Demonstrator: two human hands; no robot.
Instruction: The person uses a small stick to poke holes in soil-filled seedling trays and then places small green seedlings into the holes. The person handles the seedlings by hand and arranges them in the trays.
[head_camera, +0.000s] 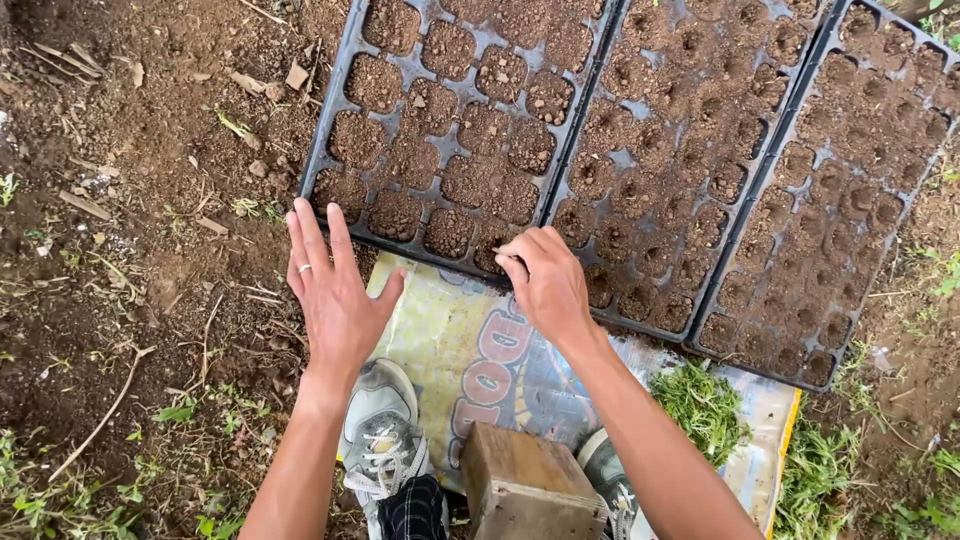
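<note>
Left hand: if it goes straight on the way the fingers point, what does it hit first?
Probably the near-left corner of the black seedling tray, as the left hand points up and slightly left; height above the tray is unclear.

There is one view only, from a camera worn on the person's head; it looks steeply down, almost straight at the ground before them; the person's own forearms enter from the bottom edge, with the left hand (338, 295) left of centre and the right hand (548, 283) near the middle; it sits close, at arm's length from the work; black seed trays (585, 150) fill the upper right of the frame; bare soil (130, 200) takes the left; grey shoes (385, 430) show at the bottom, under the lens.
</note>
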